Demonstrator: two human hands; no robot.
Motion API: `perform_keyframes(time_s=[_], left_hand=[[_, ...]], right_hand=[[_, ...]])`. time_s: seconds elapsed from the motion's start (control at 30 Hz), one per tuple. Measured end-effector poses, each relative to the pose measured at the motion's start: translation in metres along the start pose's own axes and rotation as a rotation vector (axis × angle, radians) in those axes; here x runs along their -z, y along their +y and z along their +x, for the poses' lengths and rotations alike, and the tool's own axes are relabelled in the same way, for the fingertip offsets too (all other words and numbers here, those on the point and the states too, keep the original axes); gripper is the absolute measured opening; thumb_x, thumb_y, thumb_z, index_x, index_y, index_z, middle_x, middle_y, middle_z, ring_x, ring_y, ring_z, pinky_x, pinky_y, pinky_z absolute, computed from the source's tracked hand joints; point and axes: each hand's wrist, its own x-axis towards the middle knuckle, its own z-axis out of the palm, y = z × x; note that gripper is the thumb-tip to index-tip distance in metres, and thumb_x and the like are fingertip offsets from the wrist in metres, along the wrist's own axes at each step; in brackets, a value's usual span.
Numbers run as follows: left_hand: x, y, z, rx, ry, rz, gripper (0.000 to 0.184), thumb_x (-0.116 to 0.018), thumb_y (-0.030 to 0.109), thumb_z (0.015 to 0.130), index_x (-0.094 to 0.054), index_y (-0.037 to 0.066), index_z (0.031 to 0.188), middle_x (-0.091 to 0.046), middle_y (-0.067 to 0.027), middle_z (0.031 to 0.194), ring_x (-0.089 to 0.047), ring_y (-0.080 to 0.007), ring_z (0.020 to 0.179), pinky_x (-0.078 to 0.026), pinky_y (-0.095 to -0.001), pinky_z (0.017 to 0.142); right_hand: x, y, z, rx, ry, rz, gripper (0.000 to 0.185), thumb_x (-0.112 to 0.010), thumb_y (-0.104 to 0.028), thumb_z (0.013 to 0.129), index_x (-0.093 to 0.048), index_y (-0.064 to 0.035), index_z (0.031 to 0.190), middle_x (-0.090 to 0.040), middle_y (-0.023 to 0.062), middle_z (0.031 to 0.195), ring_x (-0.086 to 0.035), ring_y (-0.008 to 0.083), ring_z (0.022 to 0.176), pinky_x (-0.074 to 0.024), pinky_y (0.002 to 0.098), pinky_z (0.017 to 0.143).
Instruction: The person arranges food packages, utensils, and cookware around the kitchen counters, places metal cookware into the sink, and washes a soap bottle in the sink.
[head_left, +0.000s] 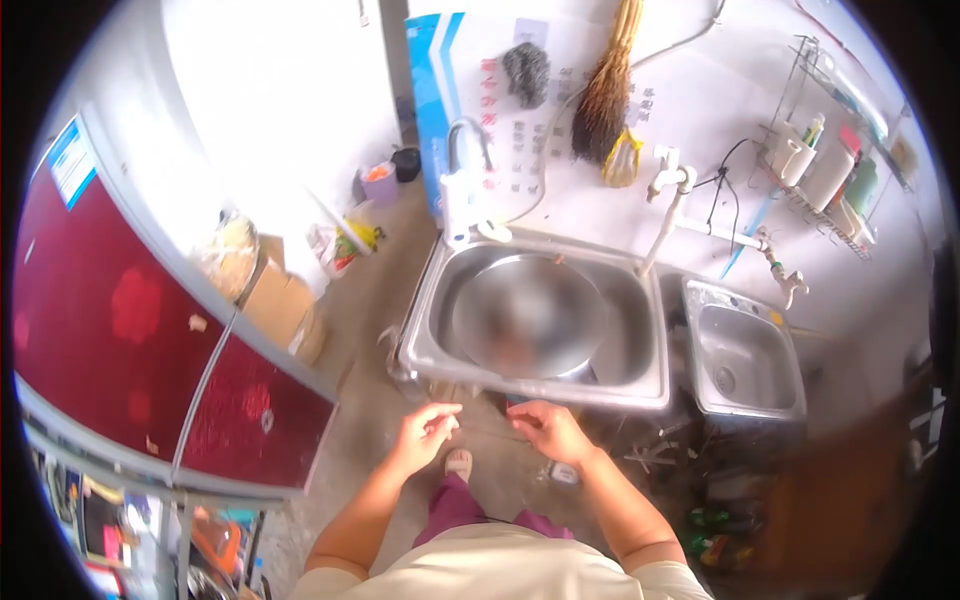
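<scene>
My left hand [428, 434] hangs in the air before the sink's front edge, fingers loosely bent and a gap showing between them. To its right, my right hand [552, 432] is also half-curled, fingertips pointing inward and partly hidden. Nothing shows in either hand, and the two are apart. Just beyond them stands a stainless steel sink [640, 388], in which rests a large round metal basin [480, 285]. The inside of the basin is blurred.
A smaller sink [795, 375] stands at the right, below a white pipe with taps [790, 285]. On the wall hang a straw broom [600, 110] and a wire rack [820, 215]. A red-topped table [110, 330] and a cardboard box [278, 308] are at the left.
</scene>
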Motion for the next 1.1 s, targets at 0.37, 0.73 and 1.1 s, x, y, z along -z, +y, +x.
perform_keyframes(time_s=[0.37, 0.73, 1.1], left_hand=[[0.049, 0.005, 0.201, -0.027, -0.297, -0.044, 0.022, -0.052, 0.01, 0.089, -0.058, 0.002, 0.108, -0.058, -0.0028, 0.082, -0.051, -0.0059, 0.069, -0.044, -0.0193, 0.063], [0.022, 0.009, 0.243, 0.024, -0.278, -0.123, 0.023, -0.053, 0.009, 0.088, -0.058, 0.001, 0.109, -0.059, -0.004, 0.082, -0.053, -0.0082, 0.07, -0.045, -0.0211, 0.065], [0.002, 0.022, 0.23, 0.01, -0.185, -0.056, 0.022, -0.054, 0.01, 0.088, -0.059, 0.001, 0.107, -0.06, -0.0045, 0.082, -0.053, -0.0074, 0.069, -0.044, -0.0202, 0.064]], right_hand=[[0.022, -0.009, 0.113, -0.156, 0.333, 0.068, 0.022, -0.062, -0.008, 0.081, -0.062, -0.0019, 0.102, -0.063, 0.0123, 0.091, -0.064, 0.0191, 0.077, -0.0505, 0.0274, 0.068], [0.123, -0.013, 0.195, -0.152, 0.7, 0.019, 0.015, -0.054, -0.014, 0.089, -0.058, 0.0008, 0.093, -0.064, 0.009, 0.074, -0.064, 0.0166, 0.069, -0.049, 0.0278, 0.063], [0.228, 0.0, 0.306, 0.393, 1.276, -0.503, 0.035, -0.046, 0.004, 0.083, -0.046, -0.0023, 0.118, -0.049, 0.0189, 0.116, -0.05, 0.0325, 0.106, -0.0398, 0.0377, 0.089]])
